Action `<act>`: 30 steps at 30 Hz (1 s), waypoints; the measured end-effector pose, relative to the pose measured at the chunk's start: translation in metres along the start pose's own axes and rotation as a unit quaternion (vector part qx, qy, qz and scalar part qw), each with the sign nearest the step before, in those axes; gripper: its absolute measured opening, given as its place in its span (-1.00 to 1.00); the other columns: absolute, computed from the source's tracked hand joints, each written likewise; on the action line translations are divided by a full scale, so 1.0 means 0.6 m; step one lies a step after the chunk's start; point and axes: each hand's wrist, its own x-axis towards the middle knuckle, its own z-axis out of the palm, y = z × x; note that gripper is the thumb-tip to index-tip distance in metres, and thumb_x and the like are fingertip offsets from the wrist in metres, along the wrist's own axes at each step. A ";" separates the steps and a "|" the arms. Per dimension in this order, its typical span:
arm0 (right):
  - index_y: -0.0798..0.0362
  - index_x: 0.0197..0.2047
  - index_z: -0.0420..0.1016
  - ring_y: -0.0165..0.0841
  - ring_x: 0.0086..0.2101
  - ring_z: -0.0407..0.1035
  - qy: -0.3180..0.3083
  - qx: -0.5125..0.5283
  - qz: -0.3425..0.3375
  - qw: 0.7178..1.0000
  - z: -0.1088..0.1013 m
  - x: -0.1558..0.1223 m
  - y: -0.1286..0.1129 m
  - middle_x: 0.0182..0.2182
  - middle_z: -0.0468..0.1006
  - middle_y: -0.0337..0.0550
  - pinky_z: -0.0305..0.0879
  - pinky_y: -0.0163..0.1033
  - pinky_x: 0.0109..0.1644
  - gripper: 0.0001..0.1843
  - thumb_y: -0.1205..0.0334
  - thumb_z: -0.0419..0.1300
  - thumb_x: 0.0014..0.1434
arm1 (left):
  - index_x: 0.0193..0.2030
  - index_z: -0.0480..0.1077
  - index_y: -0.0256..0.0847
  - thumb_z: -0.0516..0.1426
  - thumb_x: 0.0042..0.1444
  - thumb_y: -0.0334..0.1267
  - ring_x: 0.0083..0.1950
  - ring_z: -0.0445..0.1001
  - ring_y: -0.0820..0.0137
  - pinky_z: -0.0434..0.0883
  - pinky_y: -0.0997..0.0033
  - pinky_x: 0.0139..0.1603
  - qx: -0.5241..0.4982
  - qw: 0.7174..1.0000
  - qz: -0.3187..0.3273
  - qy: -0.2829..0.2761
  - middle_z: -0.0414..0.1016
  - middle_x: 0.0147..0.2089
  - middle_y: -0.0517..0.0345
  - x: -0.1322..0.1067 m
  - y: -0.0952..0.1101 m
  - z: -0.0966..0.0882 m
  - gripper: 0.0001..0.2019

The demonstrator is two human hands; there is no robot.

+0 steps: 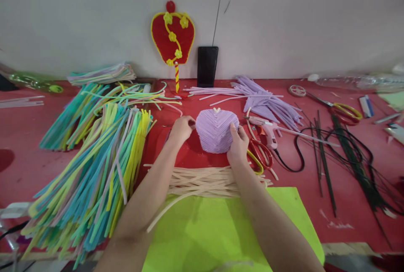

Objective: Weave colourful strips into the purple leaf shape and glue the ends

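My right hand (238,143) grips the right edge of a lilac fan-shaped panel (216,131), thumb on its face. The panel is built of pipe cleaners laid in slanting rows, with a small cream V-shaped piece (216,110) at its top edge. Beside the panel's left edge, my left hand (183,129) is closed with its fingertips pinched together; what they hold, if anything, is hidden. A pale pink pipe cleaner (173,107) ends just above that hand. Below the panel lies a layer of cream pipe cleaners (202,181) on a yellow-green sheet (202,221).
Bundles of coloured pipe cleaners (91,171) cover the left. Lilac pipe cleaners (268,99), a pink glue gun (267,131) and red-and-yellow-handled scissors (260,156) lie right. A red fan (173,38) and a phone (207,66) stand behind. Dark green stems (350,154) lie farther right.
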 end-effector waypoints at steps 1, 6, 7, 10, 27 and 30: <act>0.08 -0.39 0.38 -0.46 -0.41 0.28 -0.005 0.002 -0.001 1.000 0.001 -0.001 -0.001 -0.45 0.43 -0.33 0.23 -0.31 -0.23 -0.68 0.02 0.27 -0.11 | -0.31 0.46 -0.22 0.14 -0.07 -0.40 -0.24 0.47 0.33 0.34 0.37 -0.16 0.012 1.000 0.007 -0.002 0.54 -0.26 -0.02 -0.001 0.000 0.001 -0.85; 0.08 -0.35 0.40 -0.47 -0.41 0.27 -0.030 -0.008 -0.012 0.999 0.000 -0.003 -0.001 -0.43 0.43 -0.33 0.22 -0.33 -0.23 -0.70 0.04 0.25 -0.07 | -0.27 0.46 -0.23 0.05 0.03 -0.39 -0.19 0.47 0.27 0.33 0.33 -0.14 0.018 1.000 -0.011 0.017 0.54 -0.23 -0.07 -0.004 0.013 -0.001 -0.82; 0.08 -0.35 0.40 -0.47 -0.40 0.27 -0.036 -0.012 -0.017 0.999 0.000 -0.003 -0.001 -0.43 0.43 -0.33 0.21 -0.33 -0.22 -0.71 0.04 0.24 -0.06 | -0.25 0.46 -0.24 0.01 0.09 -0.35 -0.17 0.47 0.27 0.33 0.31 -0.12 0.001 0.999 -0.017 0.035 0.54 -0.22 -0.08 -0.003 0.018 -0.003 -0.80; 0.06 -0.34 0.39 -0.45 -0.38 0.27 -0.049 -0.036 -0.034 0.998 -0.001 -0.002 0.001 -0.42 0.43 -0.32 0.21 -0.32 -0.20 -0.71 0.02 0.22 -0.04 | -0.19 0.45 -0.26 -0.13 0.21 -0.23 -0.13 0.47 0.32 0.33 0.35 -0.07 -0.133 0.988 -0.006 0.075 0.53 -0.17 -0.04 -0.002 0.036 -0.013 -0.66; 0.05 -0.33 0.37 -0.44 -0.41 0.21 -0.100 -0.113 -0.090 0.985 -0.002 -0.011 -0.002 -0.44 0.37 -0.31 0.20 -0.31 -0.23 -0.72 0.00 0.15 0.06 | -0.17 0.49 -0.25 0.24 -0.11 -0.22 -0.12 0.48 0.32 0.38 0.35 -0.09 -0.327 0.944 -0.025 -0.015 0.55 -0.13 0.03 -0.018 0.071 -0.017 -0.68; 0.04 -0.35 0.35 -0.45 -0.42 0.19 -0.104 -0.120 -0.091 0.983 -0.002 -0.012 -0.003 -0.46 0.34 -0.32 0.19 -0.31 -0.25 -0.72 -0.02 0.15 0.06 | -0.16 0.48 -0.25 0.23 -0.10 -0.20 -0.12 0.49 0.33 0.39 0.35 -0.10 -0.315 0.949 -0.021 -0.013 0.55 -0.13 0.04 -0.019 0.071 -0.018 -0.69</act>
